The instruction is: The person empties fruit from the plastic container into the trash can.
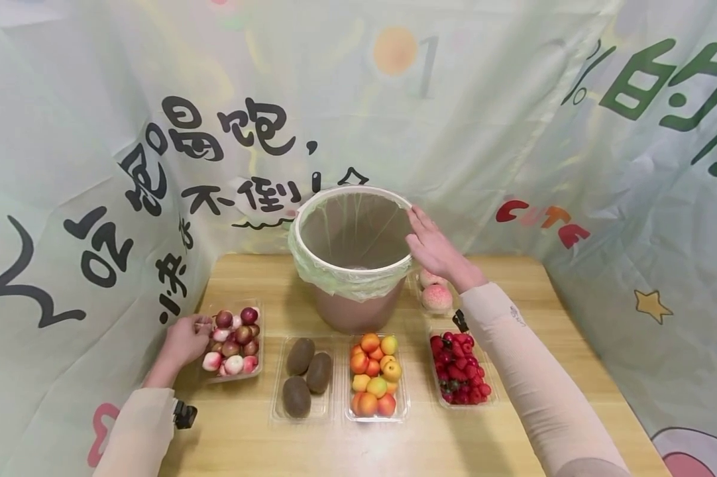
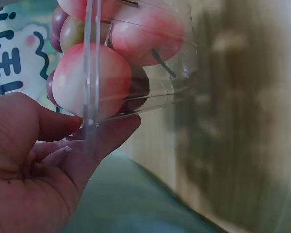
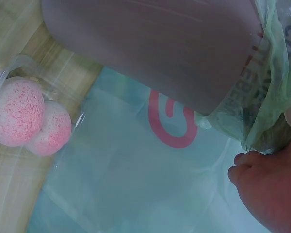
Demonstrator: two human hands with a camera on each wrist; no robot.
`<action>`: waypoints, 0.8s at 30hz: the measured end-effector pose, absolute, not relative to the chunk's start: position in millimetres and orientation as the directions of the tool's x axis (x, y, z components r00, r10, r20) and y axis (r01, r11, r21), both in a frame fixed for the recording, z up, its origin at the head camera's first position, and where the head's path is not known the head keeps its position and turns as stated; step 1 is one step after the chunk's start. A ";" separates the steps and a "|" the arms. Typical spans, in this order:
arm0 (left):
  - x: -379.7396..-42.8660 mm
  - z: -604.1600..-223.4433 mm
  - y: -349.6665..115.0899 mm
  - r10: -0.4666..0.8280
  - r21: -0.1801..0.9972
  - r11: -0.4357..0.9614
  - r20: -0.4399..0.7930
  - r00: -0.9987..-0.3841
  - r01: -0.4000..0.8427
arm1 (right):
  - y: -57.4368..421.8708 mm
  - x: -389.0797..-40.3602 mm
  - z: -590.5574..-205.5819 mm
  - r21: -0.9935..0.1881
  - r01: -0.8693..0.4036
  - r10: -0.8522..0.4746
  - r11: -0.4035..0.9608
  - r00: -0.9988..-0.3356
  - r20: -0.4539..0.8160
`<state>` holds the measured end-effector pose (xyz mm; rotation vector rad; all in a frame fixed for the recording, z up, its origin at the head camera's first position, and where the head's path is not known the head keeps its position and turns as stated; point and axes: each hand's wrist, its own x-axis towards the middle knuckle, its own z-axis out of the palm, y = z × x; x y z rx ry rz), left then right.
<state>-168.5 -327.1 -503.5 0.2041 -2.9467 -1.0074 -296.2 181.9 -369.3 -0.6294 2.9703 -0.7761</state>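
Observation:
My left hand (image 1: pixel 185 341) pinches the side rim of a clear plastic box (image 1: pixel 260 348) at the left of the table. Small plums and pale pink-and-white fruits (image 1: pixel 233 365) fill the box. In the left wrist view the thumb lies at the rim and other fingers (image 2: pixel 119 133) reach beneath it; the box looks tilted there. At the back centre stands a brownish-pink trash bin (image 1: pixel 358 310), lined with a pale green bag (image 1: pixel 334 281). My right hand (image 1: pixel 435 246) grips its right rim. In the right wrist view, curled fingers (image 3: pixel 247 167) meet the bag's edge.
Clear boxes hold three kiwis (image 1: pixel 301 397), several orange and yellow fruits (image 1: pixel 367 404), and red berries (image 1: pixel 468 377). Pink speckled peaches (image 1: pixel 437 299) sit behind my right forearm. Printed fabric walls (image 1: pixel 484 132) enclose the wooden table (image 1: pixel 251 444) at the back and sides.

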 end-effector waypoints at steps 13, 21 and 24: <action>-186.3 -477.0 -321.2 -0.122 0.620 0.780 0.007 -0.992 -0.091 | 181.6 -295.1 -368.6 -0.467 -0.378 -0.381 0.799 -0.920 0.093; -202.6 -455.9 -317.2 -0.104 0.626 0.779 0.070 -0.992 -0.038 | 182.7 -295.8 -369.9 -0.463 -0.378 -0.376 0.802 -0.921 0.100; -207.5 -447.6 -313.6 -0.105 0.644 0.764 0.052 -0.993 -0.047 | 182.8 -296.4 -370.2 -0.466 -0.375 -0.373 0.802 -0.922 0.100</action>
